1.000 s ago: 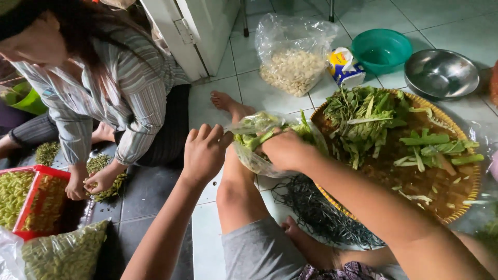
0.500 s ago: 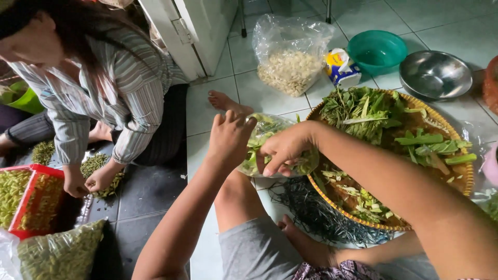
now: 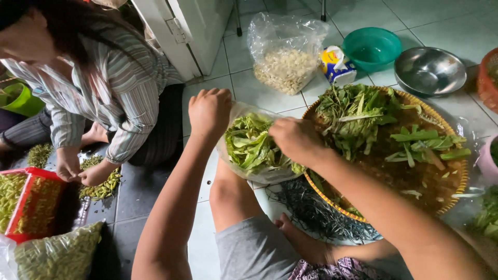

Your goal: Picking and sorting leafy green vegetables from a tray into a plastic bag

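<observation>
holding a clear plastic bag of cut green leaves between both hands, above the person's bare knee and the white tiled floor.
left hand: fist closed on the bag's upper left rim, knuckles up.
right hand: fingers curled over the bag's right rim, gripping the plastic; the fingertips are hidden behind the leaves.
bag position: just left of a round woven tray, its right side meeting the tray's rim.
tray contents: a heap of leafy greens toward the back, a few cut green stalks to the right, scattered scraps on the brown base.
under the tray's near edge: a dark mesh net on the floor, beside the person's bare foot.
back row on the floor: a clear bag of pale peeled cloves, a small blue and yellow packet, a teal plastic bowl, a steel bowl.
left side: another person in a striped shirt sits on the floor, both hands low over a small pile of green pods.
far left: a red crate of pods, with a plastic bag of pods in front of it.
</observation>
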